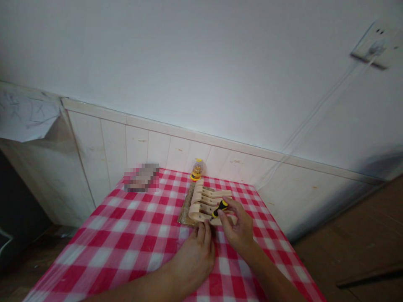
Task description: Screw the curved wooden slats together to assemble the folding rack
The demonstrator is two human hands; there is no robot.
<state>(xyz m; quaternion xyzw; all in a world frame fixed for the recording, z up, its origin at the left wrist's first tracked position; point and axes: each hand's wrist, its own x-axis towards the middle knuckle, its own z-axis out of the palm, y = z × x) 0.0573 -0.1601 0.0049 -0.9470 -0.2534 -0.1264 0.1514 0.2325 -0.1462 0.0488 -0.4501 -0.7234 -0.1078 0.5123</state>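
A pale wooden piece [195, 206] with several parallel slats and a rounded left end lies on a brown board-like mat [185, 209]. Small dark screws or holes dot its slats. My right hand [239, 224] grips a short yellow-and-black screwdriver [220, 207] between thumb and fingers, its tip pointing down at the nearest slat. Whether the tip sits in a screw is too small to tell. My left hand [201, 249] has its fingers together against the near edge of the wooden piece, holding it; the fingertips are partly hidden.
A clear-topped yellow container of screwdriver bits [197, 170] stands behind the wooden piece, near the wall. A blurred-out flat object [141, 178] lies at the back left of the red-checked tablecloth [126, 235]. A white cord runs down from a wall socket [376, 46].
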